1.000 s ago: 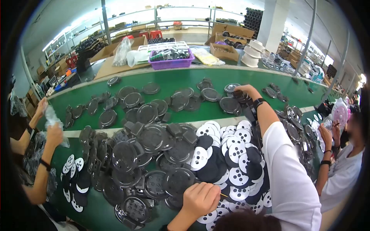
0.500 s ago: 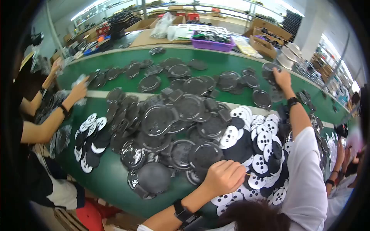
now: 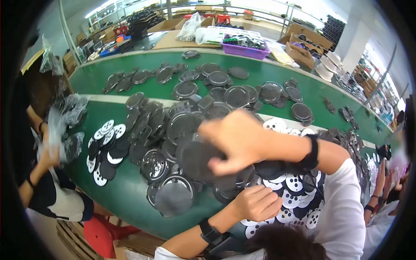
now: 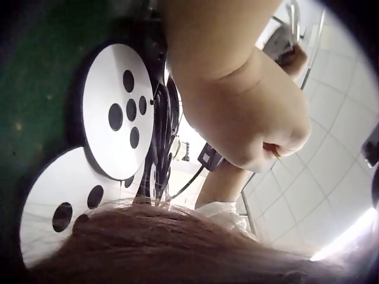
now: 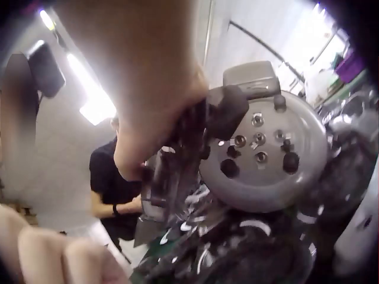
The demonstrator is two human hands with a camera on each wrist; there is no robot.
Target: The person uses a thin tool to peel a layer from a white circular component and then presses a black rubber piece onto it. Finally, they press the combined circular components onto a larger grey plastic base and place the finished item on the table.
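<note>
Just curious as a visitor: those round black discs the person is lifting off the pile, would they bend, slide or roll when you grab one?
Probably stiff: the black disc gripped by the right hand holds its flat shape. Likely light, since the fingers carry it clear of the pile by one edge. The glossy faces and loose overlapping heap suggest they slide easily; lying flat, they seem unlikely to roll.

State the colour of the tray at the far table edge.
Purple tray; head view shows it best.

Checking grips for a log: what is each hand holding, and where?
Right hand grips a black round disc part at its rim. Left hand pinches a thin stick between curled fingers.
</note>
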